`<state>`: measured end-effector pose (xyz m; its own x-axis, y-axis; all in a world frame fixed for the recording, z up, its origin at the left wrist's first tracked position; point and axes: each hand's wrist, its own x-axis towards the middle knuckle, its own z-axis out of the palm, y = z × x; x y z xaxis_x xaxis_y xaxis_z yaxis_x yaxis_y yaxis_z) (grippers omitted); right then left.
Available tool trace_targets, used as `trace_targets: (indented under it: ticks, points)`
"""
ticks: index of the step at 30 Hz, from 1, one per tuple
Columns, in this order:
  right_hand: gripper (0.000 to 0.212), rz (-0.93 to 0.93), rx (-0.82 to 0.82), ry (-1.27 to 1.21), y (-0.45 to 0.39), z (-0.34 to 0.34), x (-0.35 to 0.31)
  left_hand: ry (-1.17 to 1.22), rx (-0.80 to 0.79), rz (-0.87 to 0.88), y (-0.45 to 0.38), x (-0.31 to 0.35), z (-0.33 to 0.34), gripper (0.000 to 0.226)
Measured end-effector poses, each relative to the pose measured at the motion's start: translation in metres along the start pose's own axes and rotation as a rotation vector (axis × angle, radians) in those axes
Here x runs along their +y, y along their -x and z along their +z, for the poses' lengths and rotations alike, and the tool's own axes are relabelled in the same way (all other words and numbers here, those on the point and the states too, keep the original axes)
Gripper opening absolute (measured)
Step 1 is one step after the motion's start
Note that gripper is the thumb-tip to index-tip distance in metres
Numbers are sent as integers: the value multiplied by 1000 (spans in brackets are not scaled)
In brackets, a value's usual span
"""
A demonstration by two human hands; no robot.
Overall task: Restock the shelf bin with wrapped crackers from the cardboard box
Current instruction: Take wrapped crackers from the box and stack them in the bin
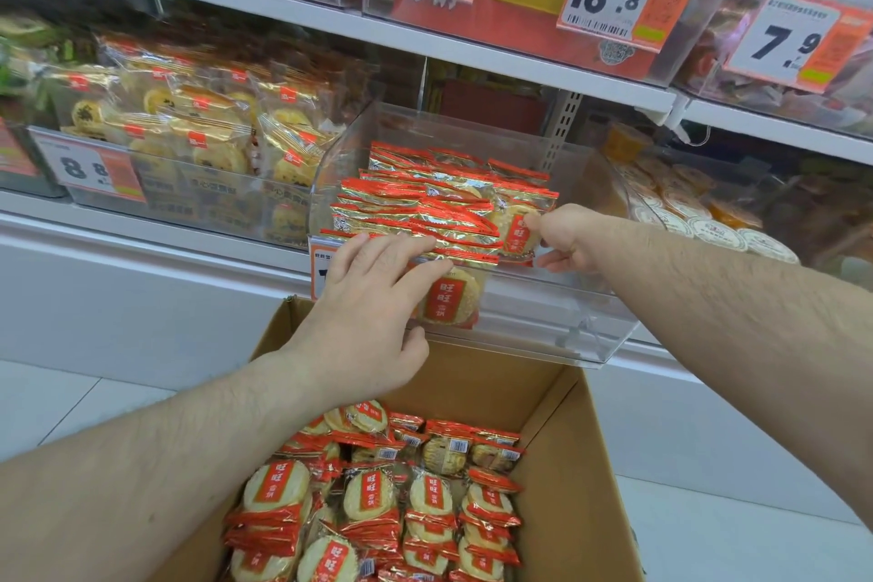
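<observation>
A clear plastic shelf bin (557,321) holds a stack of wrapped crackers (425,203) in red and gold wrappers, leaning in rows. My left hand (373,312) reaches over the bin's front edge, its straight fingers pressing on the front packs. My right hand (562,241) is at the right end of the stack and pinches one cracker pack (515,232) between thumb and curled fingers. Below the bin stands an open cardboard box (562,463) with several more wrapped crackers (425,501) lying in rows.
To the left is a bin of yellow pastry packs (212,132) with an 8.8 price tag. A bin of round cups (699,213) sits to the right. The upper shelf (472,47) carries bins with price tags. White floor tiles (708,440) surround the box.
</observation>
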<state>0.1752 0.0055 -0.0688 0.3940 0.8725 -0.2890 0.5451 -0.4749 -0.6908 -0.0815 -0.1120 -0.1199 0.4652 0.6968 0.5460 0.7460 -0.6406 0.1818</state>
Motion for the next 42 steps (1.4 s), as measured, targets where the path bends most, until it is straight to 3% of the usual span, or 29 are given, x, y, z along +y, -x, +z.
trace_targets:
  ticks: [12,24,26,29,32,35,38,42]
  points:
    - [36,32,-89,-20,1,3,-7,9,-23,-8,-1,1,1,59]
    - [65,68,-91,89,26,-2,-13,37,16,31,-3,7,-4,57]
    - [54,16,-8,120,41,-3,-17,64,66,66,-3,11,-6,53]
    - [20,-317,348,242,70,-4,-16,145,96,164,1,13,-8,46]
    - [4,-817,576,203,118,11,-1,192,-66,183,10,13,-6,44]
    - [7,-1142,512,56,153,49,32,140,-418,98,18,11,-1,44]
    - [7,-1106,269,104,155,98,76,58,-772,-2,24,-1,11,47]
    - [10,-617,-55,367,116,161,133,38,-939,-101,30,-19,19,48]
